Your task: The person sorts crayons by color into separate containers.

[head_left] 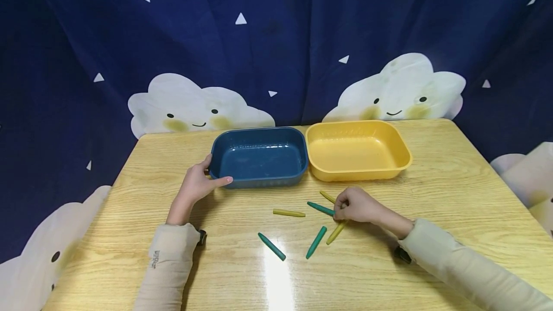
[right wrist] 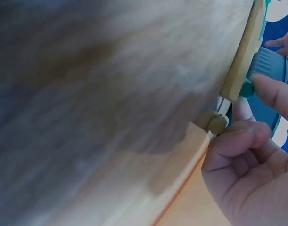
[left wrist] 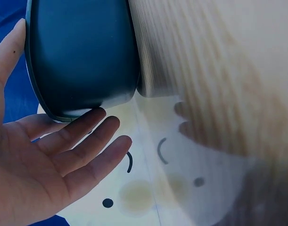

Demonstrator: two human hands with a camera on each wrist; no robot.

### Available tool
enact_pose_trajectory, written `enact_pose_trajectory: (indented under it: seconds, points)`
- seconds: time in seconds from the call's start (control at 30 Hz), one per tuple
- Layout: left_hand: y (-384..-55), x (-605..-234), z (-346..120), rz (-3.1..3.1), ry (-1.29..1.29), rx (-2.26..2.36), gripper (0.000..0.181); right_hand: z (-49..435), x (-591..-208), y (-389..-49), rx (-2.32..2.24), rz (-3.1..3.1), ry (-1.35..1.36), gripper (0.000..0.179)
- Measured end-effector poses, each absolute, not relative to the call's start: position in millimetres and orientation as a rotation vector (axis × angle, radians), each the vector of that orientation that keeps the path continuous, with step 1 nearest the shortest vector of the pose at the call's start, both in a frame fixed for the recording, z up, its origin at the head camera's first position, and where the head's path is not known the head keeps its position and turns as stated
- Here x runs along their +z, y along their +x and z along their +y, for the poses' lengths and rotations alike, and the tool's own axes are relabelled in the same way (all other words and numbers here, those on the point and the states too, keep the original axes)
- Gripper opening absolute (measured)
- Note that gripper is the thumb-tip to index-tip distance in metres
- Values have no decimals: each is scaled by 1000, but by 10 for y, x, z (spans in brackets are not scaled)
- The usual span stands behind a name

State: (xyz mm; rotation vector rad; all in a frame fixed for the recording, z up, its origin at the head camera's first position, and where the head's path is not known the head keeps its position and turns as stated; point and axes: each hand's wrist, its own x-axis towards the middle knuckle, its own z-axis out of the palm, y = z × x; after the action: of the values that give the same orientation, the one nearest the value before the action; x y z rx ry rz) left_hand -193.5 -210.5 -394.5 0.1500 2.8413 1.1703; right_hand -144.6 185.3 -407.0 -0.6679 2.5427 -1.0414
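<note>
My left hand [head_left: 198,184] is at the left end of a dark blue plastic basin [head_left: 259,182]. Its thumb lies on the near rim, and the fairly straight fingers [left wrist: 82,146] touch the outer wall. My right hand [head_left: 356,205] is low over the table, its thumb and fingertips pinching the end of a green crayon [head_left: 319,208]. Close by are a yellow crayon [head_left: 327,196], partly behind the hand, and another yellow crayon [head_left: 336,233] on the near side. In the right wrist view, the green crayon's end [right wrist: 248,87] shows between the fingertips.
A yellow basin [head_left: 354,175] stands right beside the blue one. On the wooden table [head_left: 233,282] lie a yellow crayon [head_left: 288,213] and two green crayons, one left [head_left: 271,246] and one nearer the middle [head_left: 316,242]. A navy curtain [head_left: 276,42] with clouds hangs behind.
</note>
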Motion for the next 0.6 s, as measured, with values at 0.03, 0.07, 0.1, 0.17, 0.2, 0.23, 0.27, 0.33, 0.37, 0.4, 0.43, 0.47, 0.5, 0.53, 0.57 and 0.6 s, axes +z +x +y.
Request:
enact_pose_trajectory:
  seconds: [0.03, 0.07, 0.1, 0.17, 0.2, 0.23, 0.27, 0.33, 0.37, 0.4, 0.43, 0.47, 0.5, 0.53, 0.57, 0.6]
  points:
    - [-1935, -3945, -2104, 2841, 150, 1169, 100, 1859, -4065, -1449, -1071, 2525, -660, 12]
    - [-1934, -3944, -2103, 2840, 151, 1171, 100, 1864, -4057, -1452, -1100, 2508, -649, 12]
    - [-1934, -3943, -2103, 2840, 152, 1172, 100, 1871, -4050, -1455, -1125, 2490, -632, 11]
    - [-1933, -3938, -2101, 2836, 150, 1177, 100, 1889, -4034, -1462, -1179, 2452, -585, 10]
    - [-1934, -3936, -2101, 2833, 149, 1180, 100, 1898, -4026, -1467, -1199, 2437, -560, 9]
    - [-1935, -3934, -2100, 2832, 148, 1182, 100, 1905, -4019, -1471, -1221, 2423, -539, 9]
    - [-1935, -3934, -2101, 2831, 148, 1184, 100, 1914, -4013, -1477, -1244, 2407, -512, 10]
    - [-1937, -3937, -2102, 2829, 145, 1185, 99, 1929, -4000, -1489, -1302, 2370, -464, 11]
    - [-1938, -3939, -2100, 2829, 144, 1184, 99, 1935, -3993, -1494, -1334, 2350, -441, 11]
    - [-1937, -3940, -2099, 2830, 142, 1182, 99, 1941, -3986, -1499, -1367, 2324, -418, 12]
    - [-1936, -3943, -2099, 2832, 143, 1178, 99, 1944, -3976, -1504, -1401, 2301, -398, 12]
    - [-1936, -3944, -2098, 2833, 141, 1176, 99, 1950, -3966, -1510, -1433, 2279, -376, 12]
    - [-1936, -3945, -2097, 2834, 142, 1176, 99, 1953, -3955, -1513, -1459, 2263, -363, 13]
    - [-1936, -3946, -2096, 2835, 139, 1174, 99, 1957, -3943, -1516, -1480, 2251, -350, 14]
    - [-1934, -3945, -2095, 2835, 140, 1172, 99, 1960, -3929, -1516, -1496, 2245, -340, 14]
    - [-1934, -3946, -2096, 2836, 142, 1170, 99, 1961, -3914, -1517, -1509, 2242, -333, 15]
